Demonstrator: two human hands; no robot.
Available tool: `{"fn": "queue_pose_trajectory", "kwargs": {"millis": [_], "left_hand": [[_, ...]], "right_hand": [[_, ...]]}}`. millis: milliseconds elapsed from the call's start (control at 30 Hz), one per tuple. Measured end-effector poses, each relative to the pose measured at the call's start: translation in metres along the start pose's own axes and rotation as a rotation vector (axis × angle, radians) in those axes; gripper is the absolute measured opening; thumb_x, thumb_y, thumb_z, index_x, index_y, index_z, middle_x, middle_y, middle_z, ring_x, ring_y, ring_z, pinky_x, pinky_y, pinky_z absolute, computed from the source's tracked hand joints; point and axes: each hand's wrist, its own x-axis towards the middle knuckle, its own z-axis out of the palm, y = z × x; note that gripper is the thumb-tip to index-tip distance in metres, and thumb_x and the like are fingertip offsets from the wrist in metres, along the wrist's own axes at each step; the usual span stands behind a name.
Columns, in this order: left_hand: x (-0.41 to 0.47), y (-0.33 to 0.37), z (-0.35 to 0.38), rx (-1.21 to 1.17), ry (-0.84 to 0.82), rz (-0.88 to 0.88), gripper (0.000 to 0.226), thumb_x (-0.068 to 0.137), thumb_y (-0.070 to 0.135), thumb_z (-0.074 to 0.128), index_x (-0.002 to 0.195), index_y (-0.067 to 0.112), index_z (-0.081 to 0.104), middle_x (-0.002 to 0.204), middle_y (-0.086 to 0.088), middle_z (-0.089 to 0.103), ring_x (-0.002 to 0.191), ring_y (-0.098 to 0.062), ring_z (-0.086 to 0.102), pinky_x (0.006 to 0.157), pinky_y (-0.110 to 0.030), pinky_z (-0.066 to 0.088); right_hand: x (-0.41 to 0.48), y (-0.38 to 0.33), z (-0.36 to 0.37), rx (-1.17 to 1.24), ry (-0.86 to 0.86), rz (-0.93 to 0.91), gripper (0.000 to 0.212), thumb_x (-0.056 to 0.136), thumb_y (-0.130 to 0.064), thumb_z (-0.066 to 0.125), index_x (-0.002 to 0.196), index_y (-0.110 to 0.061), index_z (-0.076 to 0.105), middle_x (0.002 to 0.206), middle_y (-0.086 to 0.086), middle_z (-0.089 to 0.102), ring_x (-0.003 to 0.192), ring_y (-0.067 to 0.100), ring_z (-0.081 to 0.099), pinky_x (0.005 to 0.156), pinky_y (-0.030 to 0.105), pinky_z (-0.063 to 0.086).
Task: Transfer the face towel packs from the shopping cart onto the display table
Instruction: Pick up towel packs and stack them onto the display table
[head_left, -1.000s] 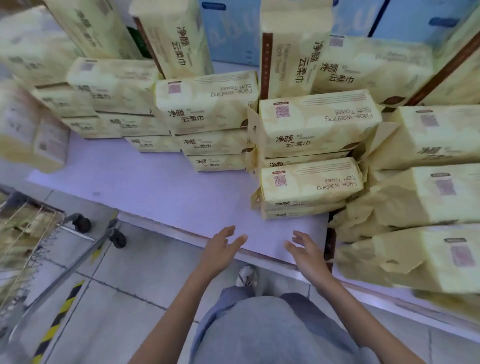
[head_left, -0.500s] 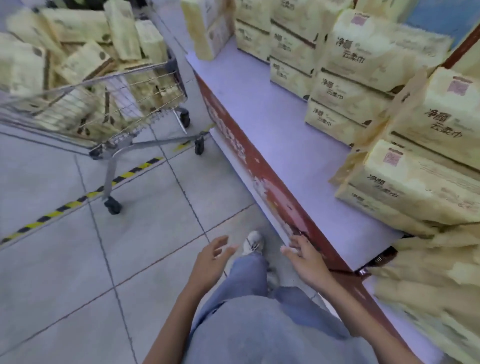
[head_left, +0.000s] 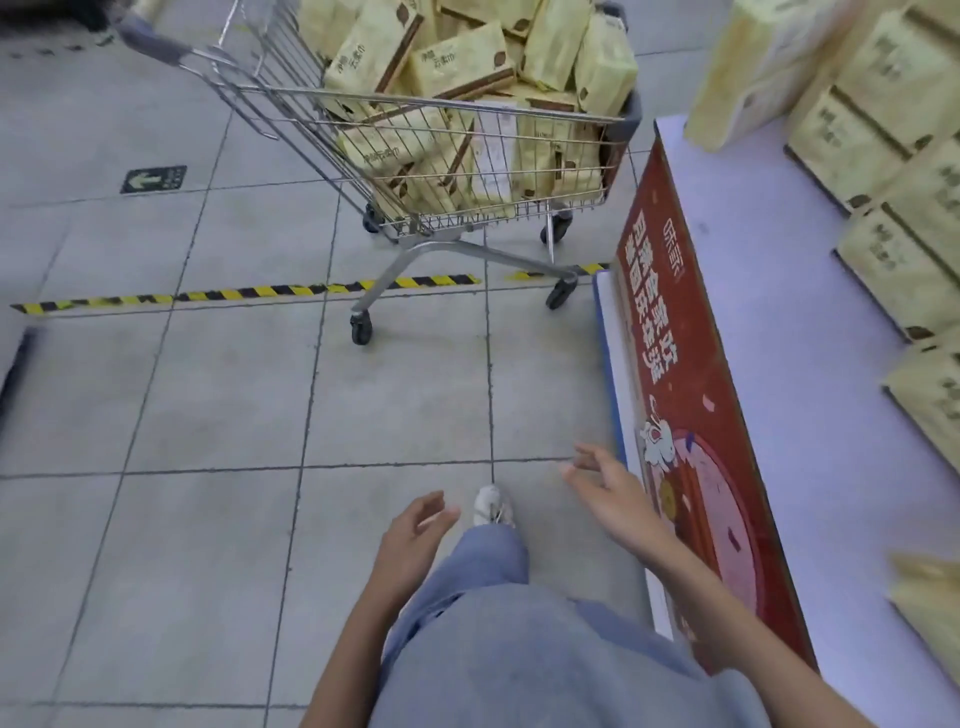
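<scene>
A metal shopping cart (head_left: 291, 98) stands ahead on the tiled floor, heaped with several yellow face towel packs (head_left: 457, 67). The display table (head_left: 769, 322) runs along the right, its pale top carrying stacked yellow packs (head_left: 893, 156) at the far side. My left hand (head_left: 410, 540) hangs low in front of me, fingers relaxed and holding nothing. My right hand (head_left: 608, 493) is beside the table's red front panel, fingers loosely spread and empty. Both hands are well short of the cart.
A red printed panel (head_left: 680, 395) covers the table's front. Yellow-and-black tape (head_left: 244, 293) crosses the grey floor tiles before the cart. A green arrow sticker (head_left: 153, 179) lies on the floor at left. My white shoe (head_left: 491, 504) shows below.
The view has swung left from the table to the cart, which now stands straight ahead and closer. Both hands stay empty and low.
</scene>
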Motion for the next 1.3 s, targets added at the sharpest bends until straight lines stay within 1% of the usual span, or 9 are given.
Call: {"fn": "queue_pose_trajectory", "kwargs": {"millis": [200,433,600,700,867,967,1100,1200,1300], "left_hand": [[0.068,0.058,-0.042,-0.013,-0.028,0.062,0.039,0.092,0.029,0.06,0.129,0.017,0.054,0.13,0.003,0.058,0.107,-0.005,0.054,0.083,-0.013,0.037],[0.149,0.138,-0.067,0.031,-0.073,0.152,0.044,0.093,0.034,0.057,0.133,0.018,0.051,0.134,0.005,0.054,0.116,-0.008,0.05,0.091,-0.02,0.035],[0.211,0.192,-0.075,-0.029,-0.064,0.159,0.045,0.093,0.032,0.058,0.134,0.015,0.052,0.134,0.004,0.055,0.111,-0.004,0.05,0.09,-0.017,0.034],[0.248,0.222,-0.082,-0.06,-0.051,0.141,0.044,0.093,0.032,0.058,0.134,0.015,0.052,0.133,0.004,0.055,0.111,-0.004,0.051,0.09,-0.019,0.034],[0.292,0.263,-0.099,-0.126,0.018,0.081,0.043,0.093,0.034,0.058,0.132,0.018,0.052,0.131,0.005,0.056,0.11,-0.005,0.051,0.091,-0.021,0.034],[0.313,0.279,-0.106,-0.16,0.069,0.052,0.039,0.093,0.027,0.059,0.129,0.014,0.055,0.13,0.0,0.058,0.108,-0.007,0.053,0.092,-0.021,0.036],[0.339,0.302,-0.119,-0.236,0.121,0.021,0.032,0.093,0.02,0.059,0.124,0.013,0.058,0.128,-0.005,0.06,0.107,-0.011,0.057,0.091,-0.021,0.037],[0.367,0.331,-0.136,-0.292,0.149,0.041,0.027,0.093,0.02,0.057,0.12,0.017,0.058,0.126,-0.003,0.061,0.109,-0.013,0.058,0.088,-0.022,0.039],[0.402,0.371,-0.16,-0.332,0.141,0.136,0.022,0.093,0.023,0.057,0.115,0.026,0.059,0.121,0.005,0.063,0.105,-0.002,0.059,0.081,-0.012,0.044]], "right_hand": [[0.063,-0.064,0.013,-0.02,-0.018,-0.025,0.044,0.095,-0.025,0.053,0.136,-0.015,0.043,0.128,0.004,0.052,0.102,0.012,0.05,0.082,0.023,0.036],[0.126,-0.093,0.012,0.008,-0.009,0.056,0.043,0.094,-0.024,0.055,0.135,-0.015,0.044,0.119,0.001,0.052,0.099,0.012,0.051,0.084,0.02,0.036],[0.195,-0.116,-0.004,0.05,0.006,0.103,0.042,0.091,-0.025,0.06,0.13,-0.016,0.049,0.096,-0.013,0.054,0.083,-0.006,0.051,0.059,0.002,0.04],[0.242,-0.146,-0.018,-0.008,-0.004,0.062,0.046,0.092,-0.03,0.057,0.134,-0.016,0.046,0.107,-0.006,0.052,0.089,0.003,0.051,0.063,0.006,0.038],[0.319,-0.219,-0.043,-0.064,-0.042,-0.054,0.044,0.094,-0.029,0.054,0.135,-0.015,0.044,0.114,-0.003,0.051,0.087,-0.001,0.049,0.063,0.008,0.037],[0.359,-0.262,-0.051,-0.113,-0.076,-0.107,0.042,0.094,-0.029,0.053,0.133,-0.014,0.045,0.12,0.001,0.053,0.099,0.009,0.049,0.074,0.02,0.037],[0.401,-0.306,-0.049,-0.131,-0.097,-0.141,0.041,0.095,-0.029,0.053,0.133,-0.016,0.046,0.121,0.0,0.055,0.103,0.012,0.051,0.084,0.024,0.035],[0.432,-0.339,-0.043,-0.097,-0.105,-0.168,0.039,0.094,-0.03,0.055,0.131,-0.02,0.048,0.116,-0.005,0.056,0.099,0.007,0.054,0.08,0.023,0.04],[0.468,-0.379,-0.041,-0.037,-0.094,-0.222,0.038,0.093,-0.032,0.055,0.129,-0.023,0.047,0.115,-0.007,0.056,0.101,0.008,0.057,0.08,0.023,0.045]]}}
